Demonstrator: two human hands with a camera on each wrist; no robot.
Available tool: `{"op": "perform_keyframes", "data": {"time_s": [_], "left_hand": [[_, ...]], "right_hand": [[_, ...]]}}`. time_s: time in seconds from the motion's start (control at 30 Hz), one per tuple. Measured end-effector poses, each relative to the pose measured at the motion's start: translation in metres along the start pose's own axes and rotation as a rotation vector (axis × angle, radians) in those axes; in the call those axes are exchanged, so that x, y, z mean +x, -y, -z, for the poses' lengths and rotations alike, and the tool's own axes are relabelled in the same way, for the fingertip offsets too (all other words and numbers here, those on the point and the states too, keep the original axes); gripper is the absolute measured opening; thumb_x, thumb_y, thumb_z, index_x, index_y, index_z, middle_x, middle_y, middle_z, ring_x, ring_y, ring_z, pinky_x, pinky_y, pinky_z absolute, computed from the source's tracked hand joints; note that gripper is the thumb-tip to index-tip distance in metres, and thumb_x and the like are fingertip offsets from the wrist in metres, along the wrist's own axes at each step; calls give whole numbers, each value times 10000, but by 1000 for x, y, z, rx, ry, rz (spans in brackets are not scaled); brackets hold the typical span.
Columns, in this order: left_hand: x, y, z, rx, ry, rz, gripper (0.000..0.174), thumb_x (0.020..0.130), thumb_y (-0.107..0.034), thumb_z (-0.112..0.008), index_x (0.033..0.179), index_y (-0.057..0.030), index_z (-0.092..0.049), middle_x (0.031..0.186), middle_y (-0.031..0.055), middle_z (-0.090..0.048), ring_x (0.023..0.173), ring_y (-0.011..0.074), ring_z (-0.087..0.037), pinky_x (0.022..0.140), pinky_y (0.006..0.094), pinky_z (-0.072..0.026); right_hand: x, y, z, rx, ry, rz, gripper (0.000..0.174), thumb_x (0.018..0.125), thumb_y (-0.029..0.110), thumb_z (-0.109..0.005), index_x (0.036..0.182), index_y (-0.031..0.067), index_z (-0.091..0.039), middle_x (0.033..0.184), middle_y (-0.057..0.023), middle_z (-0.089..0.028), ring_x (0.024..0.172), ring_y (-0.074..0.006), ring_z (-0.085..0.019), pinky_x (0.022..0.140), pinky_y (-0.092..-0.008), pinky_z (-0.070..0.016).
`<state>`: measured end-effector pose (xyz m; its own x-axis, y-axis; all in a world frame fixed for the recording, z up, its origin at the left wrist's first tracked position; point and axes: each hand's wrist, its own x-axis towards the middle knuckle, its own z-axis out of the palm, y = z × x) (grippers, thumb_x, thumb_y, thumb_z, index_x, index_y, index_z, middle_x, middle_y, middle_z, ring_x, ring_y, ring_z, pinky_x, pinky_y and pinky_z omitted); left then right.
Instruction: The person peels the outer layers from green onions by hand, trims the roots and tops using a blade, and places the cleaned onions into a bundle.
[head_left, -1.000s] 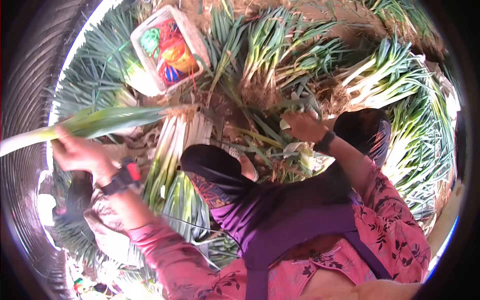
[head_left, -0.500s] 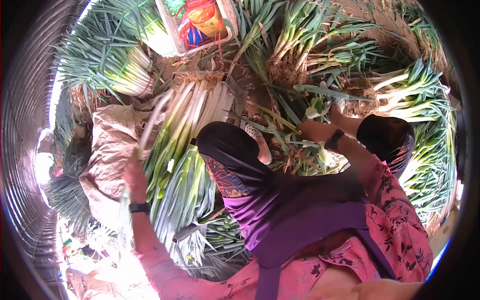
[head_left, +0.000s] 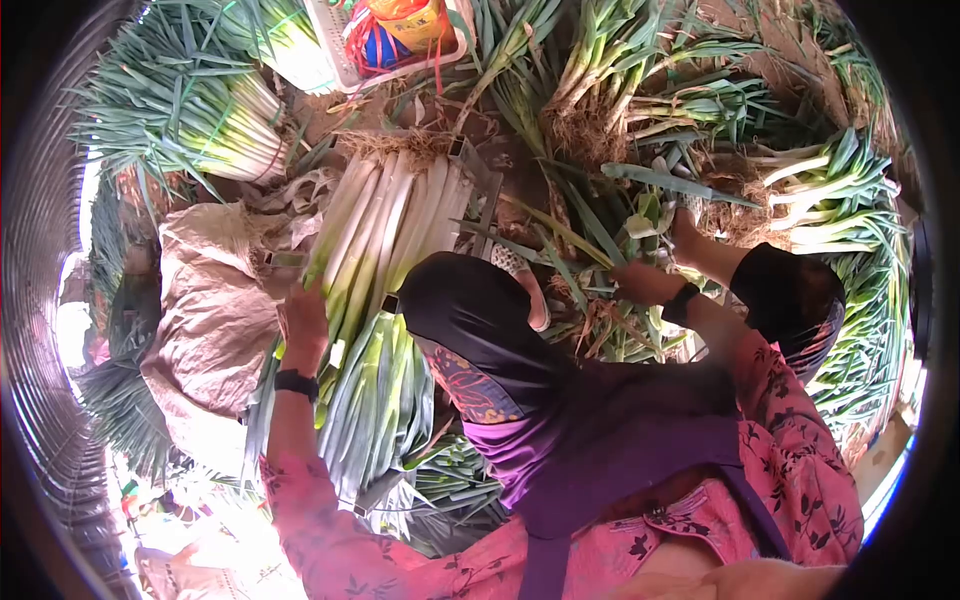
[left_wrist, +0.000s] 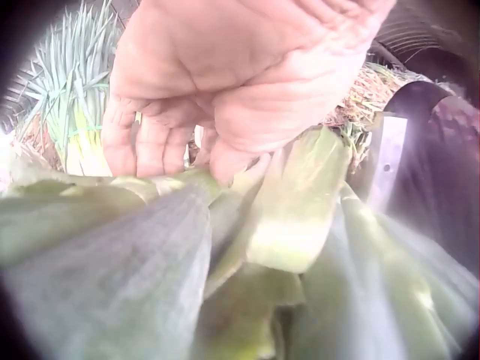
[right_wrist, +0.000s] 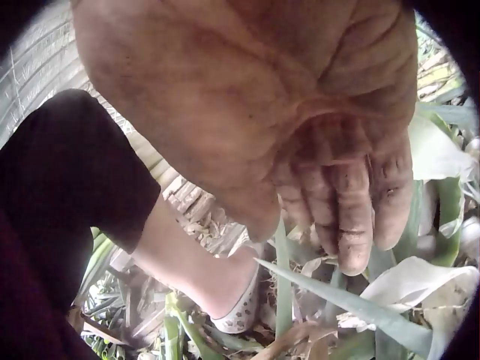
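A row of trimmed leeks (head_left: 385, 225) lies in a metal rack (head_left: 480, 170), white stalks and roots at the far end, green leaves toward me. My left hand (head_left: 305, 325) is at the row's left edge, fingers and thumb down around a leek (left_wrist: 296, 210); the leaves hide part of this grip in the left wrist view. My right hand (head_left: 645, 285) hangs low over loose leaves and trimmings beside my foot. Its fingers (right_wrist: 352, 217) are loosely bent with nothing between them, and a narrow green leaf (right_wrist: 352, 304) crosses just below the fingertips.
A crumpled sack (head_left: 215, 310) lies left of the rack. A tied leek bundle (head_left: 240, 130) and a white basket (head_left: 400, 70) with bags and coloured string stand at the back. Untrimmed leeks (head_left: 590, 90) with soil on their roots cover the back and right. My knees flank the trimmings.
My left hand has swung a leek from the far left down onto the left side of the row. My right hand stays low over the trimmings. The head view has tilted down.
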<state>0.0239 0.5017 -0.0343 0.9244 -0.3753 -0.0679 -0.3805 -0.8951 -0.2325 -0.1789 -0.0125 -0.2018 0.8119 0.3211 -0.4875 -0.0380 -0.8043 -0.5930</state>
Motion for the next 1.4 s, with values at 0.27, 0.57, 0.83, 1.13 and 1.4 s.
{"op": "perform_keyframes", "data": {"time_s": [0.27,0.57,0.83,1.13,1.4], "left_hand": [[17,30,-107,-795,-249,73,360,904,-142,-488,1254,-74,-535,1064,126,-589,947,256,-573,842,405,-454],[39,-28,7,-97,164,-237,887,797,-308,-661,1469,-20,-160,1519,185,-185,1408,361,-156,1140,525,-132],[44,-4,-27,4,225,-288,932,831,-628,-464,1472,-21,-168,1512,203,-196,1410,374,-134,1146,535,-82],[58,-33,5,-40,240,-218,910,824,-629,-471,1468,-38,-216,1482,235,-234,1382,406,-192,1137,538,-132],[54,-32,7,-29,232,-253,899,784,-432,-631,1466,-30,-204,1504,141,-258,1395,361,-185,1140,533,-119]], "right_hand": [[15,-12,-9,146,14,-55,216,817,157,-563,980,16,-556,835,-203,-623,836,-382,-624,699,-480,-474],[56,-30,63,432,-271,-34,264,857,202,-575,1021,-4,-565,801,-181,-622,732,-300,-616,666,-429,-474],[150,-125,130,825,-942,-409,345,859,256,-613,1050,-24,-550,845,-165,-621,793,-266,-615,725,-400,-487],[213,-149,169,65,-1165,-915,498,703,350,-748,908,-85,-616,829,-236,-645,827,-360,-623,770,-384,-501],[77,-93,79,940,-820,-44,294,842,220,-656,978,-36,-608,794,-66,-613,706,-155,-582,607,-307,-476]]}}
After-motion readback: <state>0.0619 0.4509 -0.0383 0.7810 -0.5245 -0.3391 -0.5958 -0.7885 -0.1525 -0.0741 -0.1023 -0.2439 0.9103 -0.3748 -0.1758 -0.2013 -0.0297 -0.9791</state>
